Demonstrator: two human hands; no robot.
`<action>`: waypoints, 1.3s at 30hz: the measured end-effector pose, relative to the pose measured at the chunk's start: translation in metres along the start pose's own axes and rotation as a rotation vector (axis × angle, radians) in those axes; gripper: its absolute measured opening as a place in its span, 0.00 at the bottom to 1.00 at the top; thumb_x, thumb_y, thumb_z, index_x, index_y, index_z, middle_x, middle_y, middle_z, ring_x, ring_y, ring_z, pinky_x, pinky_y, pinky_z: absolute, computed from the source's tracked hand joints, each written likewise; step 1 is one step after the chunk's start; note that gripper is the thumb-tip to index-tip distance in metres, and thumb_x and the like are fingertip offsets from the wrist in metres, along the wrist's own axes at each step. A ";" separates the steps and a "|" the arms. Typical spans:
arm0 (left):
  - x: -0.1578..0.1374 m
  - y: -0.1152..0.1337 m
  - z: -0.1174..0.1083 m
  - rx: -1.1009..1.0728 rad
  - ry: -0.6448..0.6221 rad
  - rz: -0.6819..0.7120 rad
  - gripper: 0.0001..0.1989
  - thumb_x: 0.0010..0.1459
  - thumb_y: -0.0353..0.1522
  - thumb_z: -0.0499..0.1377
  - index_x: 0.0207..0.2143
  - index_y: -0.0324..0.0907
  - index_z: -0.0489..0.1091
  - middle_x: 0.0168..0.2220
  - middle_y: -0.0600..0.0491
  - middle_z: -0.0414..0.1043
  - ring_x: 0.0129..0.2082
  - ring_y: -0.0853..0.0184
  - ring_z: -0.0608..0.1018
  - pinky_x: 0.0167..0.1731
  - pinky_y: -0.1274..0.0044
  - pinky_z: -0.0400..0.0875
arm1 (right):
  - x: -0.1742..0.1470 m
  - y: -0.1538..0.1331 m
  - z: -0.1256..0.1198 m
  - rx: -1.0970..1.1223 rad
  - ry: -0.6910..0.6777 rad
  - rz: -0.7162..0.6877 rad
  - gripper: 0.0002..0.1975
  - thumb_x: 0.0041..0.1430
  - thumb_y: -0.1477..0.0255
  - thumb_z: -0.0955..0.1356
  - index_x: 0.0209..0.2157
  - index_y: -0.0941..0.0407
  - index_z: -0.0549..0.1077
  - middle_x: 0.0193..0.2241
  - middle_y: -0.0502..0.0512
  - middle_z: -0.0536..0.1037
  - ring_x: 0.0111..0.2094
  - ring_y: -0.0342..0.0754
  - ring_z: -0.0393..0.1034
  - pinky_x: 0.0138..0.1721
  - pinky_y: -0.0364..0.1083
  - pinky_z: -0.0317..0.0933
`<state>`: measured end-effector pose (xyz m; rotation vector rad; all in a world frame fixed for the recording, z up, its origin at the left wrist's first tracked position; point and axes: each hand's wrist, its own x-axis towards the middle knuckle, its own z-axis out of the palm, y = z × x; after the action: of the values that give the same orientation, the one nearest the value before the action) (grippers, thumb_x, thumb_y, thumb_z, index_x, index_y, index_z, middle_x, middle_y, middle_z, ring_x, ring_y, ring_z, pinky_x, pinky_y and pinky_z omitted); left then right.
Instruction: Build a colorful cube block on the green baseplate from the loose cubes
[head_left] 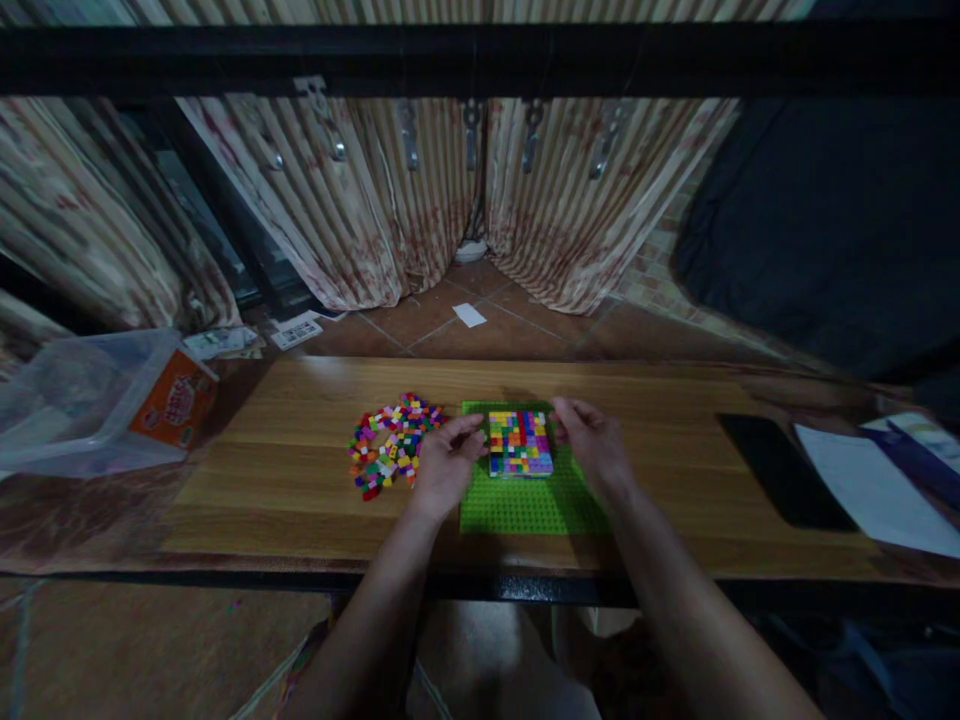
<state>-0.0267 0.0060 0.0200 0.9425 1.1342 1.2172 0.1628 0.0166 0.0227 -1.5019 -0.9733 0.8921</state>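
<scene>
Left of the board (517, 510), loose bricks (393, 450) by the left hand (446, 463).
Multicoloured block (520, 443) on the board, right hand (590, 438) beside it; both hands curl, I can't tell whether holding anything.

Dim indoor scene, muted cool cast, pale glare on the counter (330, 371) along its far edge toward the left, soft shadows on the green baseplate (517, 512), dark cloth (817, 190) sinking nearly to black, wide-angle stretching at the edges, curtains (345, 200) splayed outward, fine detail soft
</scene>
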 end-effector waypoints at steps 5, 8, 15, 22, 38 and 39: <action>-0.008 0.010 0.003 -0.083 -0.039 0.027 0.15 0.45 0.30 0.66 0.38 0.39 0.76 0.32 0.54 0.76 0.28 0.71 0.77 0.35 0.76 0.74 | -0.017 -0.015 0.000 -0.047 0.019 -0.186 0.15 0.53 0.59 0.68 0.30 0.57 0.77 0.25 0.51 0.77 0.26 0.44 0.68 0.29 0.43 0.62; -0.012 0.013 0.009 -0.092 -0.066 0.036 0.14 0.45 0.30 0.66 0.38 0.38 0.75 0.32 0.53 0.76 0.27 0.71 0.78 0.34 0.77 0.74 | -0.034 -0.017 0.009 -0.052 -0.186 -0.271 0.12 0.55 0.62 0.68 0.34 0.55 0.78 0.31 0.53 0.79 0.33 0.46 0.72 0.36 0.45 0.64; -0.016 0.008 0.019 -0.104 -0.146 0.045 0.15 0.47 0.30 0.65 0.41 0.39 0.74 0.34 0.52 0.78 0.29 0.71 0.77 0.35 0.77 0.74 | -0.048 -0.018 0.017 -0.155 -0.267 -0.426 0.09 0.58 0.66 0.67 0.34 0.54 0.77 0.32 0.53 0.77 0.35 0.46 0.71 0.37 0.44 0.64; -0.017 0.004 0.025 -0.092 -0.153 0.057 0.14 0.49 0.30 0.63 0.40 0.39 0.73 0.36 0.50 0.78 0.29 0.71 0.77 0.33 0.78 0.74 | -0.053 -0.021 0.014 -0.260 -0.291 -0.517 0.09 0.60 0.67 0.65 0.36 0.54 0.76 0.33 0.53 0.76 0.35 0.46 0.70 0.38 0.45 0.63; -0.007 0.001 0.010 0.081 0.084 0.123 0.11 0.50 0.33 0.62 0.37 0.39 0.74 0.32 0.52 0.75 0.27 0.71 0.75 0.30 0.78 0.72 | -0.005 0.008 -0.028 -0.277 -0.184 -0.237 0.10 0.50 0.63 0.69 0.30 0.54 0.79 0.31 0.54 0.80 0.33 0.50 0.73 0.39 0.49 0.64; -0.007 0.001 0.010 0.096 0.077 0.121 0.11 0.50 0.32 0.62 0.38 0.39 0.74 0.32 0.52 0.75 0.27 0.71 0.75 0.30 0.78 0.72 | -0.004 0.008 -0.025 -0.265 -0.191 -0.231 0.10 0.49 0.63 0.70 0.30 0.54 0.79 0.31 0.54 0.80 0.32 0.49 0.73 0.38 0.49 0.64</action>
<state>-0.0173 -0.0007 0.0238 1.0573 1.2193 1.3157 0.1850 0.0026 0.0180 -1.5027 -1.4202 0.7708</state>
